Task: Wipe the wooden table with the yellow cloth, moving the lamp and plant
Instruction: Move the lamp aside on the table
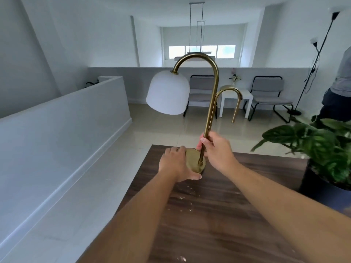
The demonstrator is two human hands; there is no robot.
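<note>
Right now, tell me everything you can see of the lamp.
The lamp is brass-coloured: a round flat base, an upright stem arching over to a white dome shade hanging left, plus a shorter bare hook. It stands near the wooden table's far left corner. The right hand grips the lower stem; the left hand holds the base.

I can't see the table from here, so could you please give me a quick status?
Right hand gripping lamp stem, left hand on its base. Lamp at table far-left corner. Plant at right. Cloth not in view.

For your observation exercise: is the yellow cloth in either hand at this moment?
No: the right hand grips the lamp stem and the left hand cups its base; no cloth shows.
</note>
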